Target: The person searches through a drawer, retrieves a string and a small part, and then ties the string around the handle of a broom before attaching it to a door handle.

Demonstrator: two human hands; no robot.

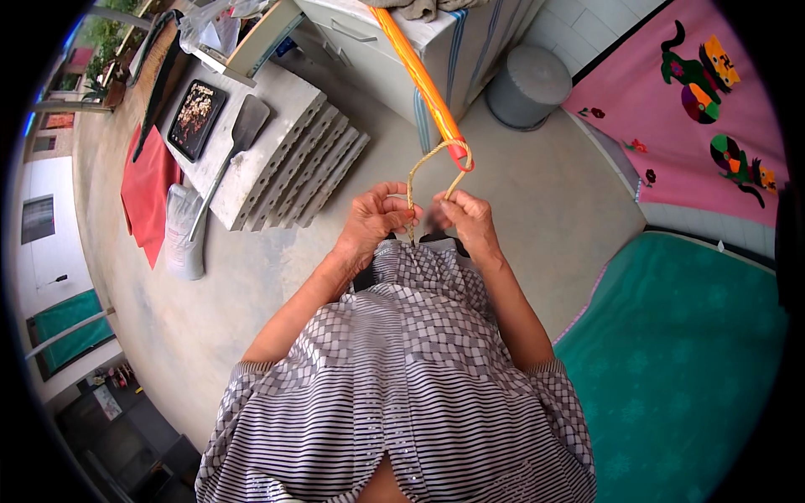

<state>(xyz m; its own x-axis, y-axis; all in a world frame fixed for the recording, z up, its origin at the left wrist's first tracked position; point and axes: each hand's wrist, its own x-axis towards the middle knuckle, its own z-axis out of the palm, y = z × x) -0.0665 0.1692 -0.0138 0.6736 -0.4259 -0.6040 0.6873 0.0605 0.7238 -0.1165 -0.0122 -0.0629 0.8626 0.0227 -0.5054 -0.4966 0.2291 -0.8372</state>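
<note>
An orange striped pole (419, 80) slants down from the cabinet top, its red end pointing at me. A tan cord (417, 164) loops at that end, apparently passing through it. Both sides of the loop come down to my hands in front of my waist. My left hand (369, 222) is closed in a pinch on the cord's left side, and a short tail hangs below its fingers. The cord's right side is pinched by my right hand (471, 222); its fingertips are partly blurred.
Stacked concrete slabs (289, 109) at the left bear a black tray (197, 126) of small bits and a grey shovel (250, 121). A white cabinet (377, 33) and grey bucket (528, 88) stand ahead. A green-covered surface (671, 352) lies right, below a pink curtain (620, 109).
</note>
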